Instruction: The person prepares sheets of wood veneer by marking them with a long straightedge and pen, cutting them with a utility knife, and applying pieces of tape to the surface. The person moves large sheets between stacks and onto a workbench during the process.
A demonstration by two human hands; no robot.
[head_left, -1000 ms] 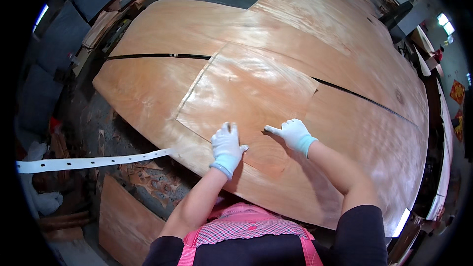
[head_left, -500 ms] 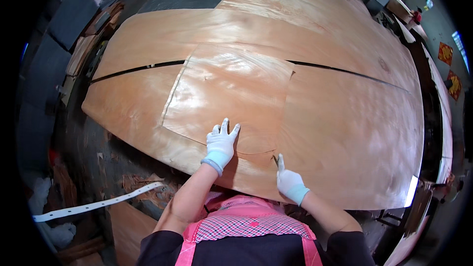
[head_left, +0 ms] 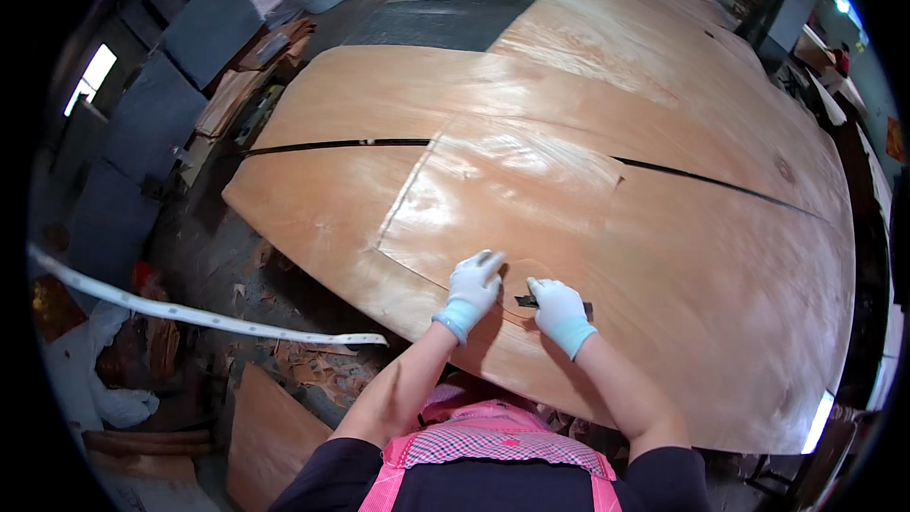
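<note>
A smaller rectangular veneer sheet [head_left: 507, 194] lies flat over larger tan wood sheets [head_left: 720, 313]. My left hand [head_left: 472, 286], in a white glove with a pale blue cuff, rests at its near edge, fingers reaching forward and holding nothing. Just to the right, my right hand [head_left: 561, 308], gloved alike, is closed around a dark knife [head_left: 525, 301]. The knife lies sideways, its front part pointing at my left hand and its rear end showing past my palm. A thin curved line runs in the veneer near the knife.
A black strip [head_left: 701, 178] crosses beneath the veneer sheet. Farther back lies a dark grey sheet [head_left: 441, 19]. At the left, a white perforated strip [head_left: 209, 320] hangs over scraps on the floor. Grey panels [head_left: 213, 28] and stacked veneer stand beyond.
My right hand has come leftward, closer to my left hand, and the knife has turned from pointing away to lying sideways. My left hand's fingers have drawn together. The whole view has shifted.
</note>
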